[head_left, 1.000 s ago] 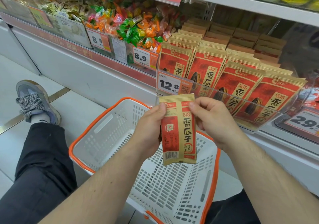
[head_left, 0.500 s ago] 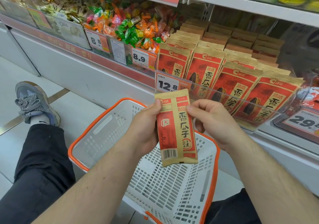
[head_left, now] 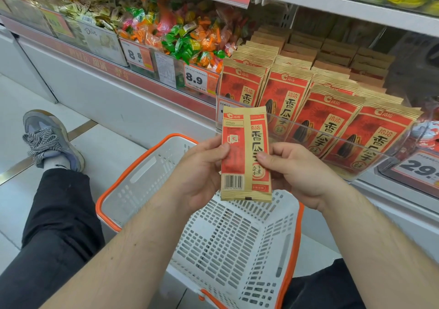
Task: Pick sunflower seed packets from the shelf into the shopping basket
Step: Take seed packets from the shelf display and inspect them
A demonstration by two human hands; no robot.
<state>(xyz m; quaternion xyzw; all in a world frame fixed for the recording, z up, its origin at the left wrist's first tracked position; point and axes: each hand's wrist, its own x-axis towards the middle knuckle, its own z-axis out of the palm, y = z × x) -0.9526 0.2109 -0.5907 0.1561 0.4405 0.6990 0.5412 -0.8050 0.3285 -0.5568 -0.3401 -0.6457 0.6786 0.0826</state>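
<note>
Sunflower seed packet [head_left: 245,154] held upright, barcode side up, likely for inspection; left hand [head_left: 202,173] at nine o'clock and right hand [head_left: 297,173] at three pinching its edges, above white shopping basket [head_left: 147,173].

Red-and-tan seed packet [head_left: 245,154] upright, back showing, above white orange-rimmed basket [head_left: 240,242]; matching packets [head_left: 316,118] fill shelf.

The held seed packet [head_left: 245,154] covers the price tag behind it, so only a sliver of that tag [head_left: 222,109] shows. The left hand [head_left: 202,170] and the right hand [head_left: 299,175] hide the packet's side edges and part of its print. The 29 price tag [head_left: 420,168] is cut off by the right edge. The small text under the 8.9 tag [head_left: 197,80] is too fine to read. The far packets [head_left: 332,47] sit in shadow, their print unreadable.
</note>
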